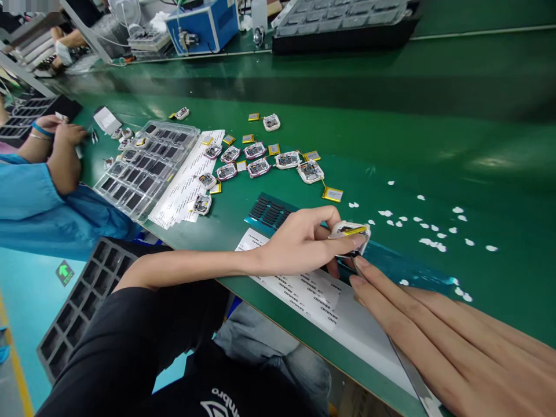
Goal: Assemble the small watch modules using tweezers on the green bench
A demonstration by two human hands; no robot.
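Slippage worries us: our left hand (299,242) grips the rounded white plastic casing (366,234) over the smooth green tabletop (434,139), and the slim grey metal tool (407,368) pinched in our right hand (438,336) could, if it skids, nick the flat yellow-edged battery (355,230) there.

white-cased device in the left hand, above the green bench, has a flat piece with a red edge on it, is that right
Not quite: the flat piece has a yellow edge, not red, as the head view shows. The white-cased device is in the left hand, above the green bench.
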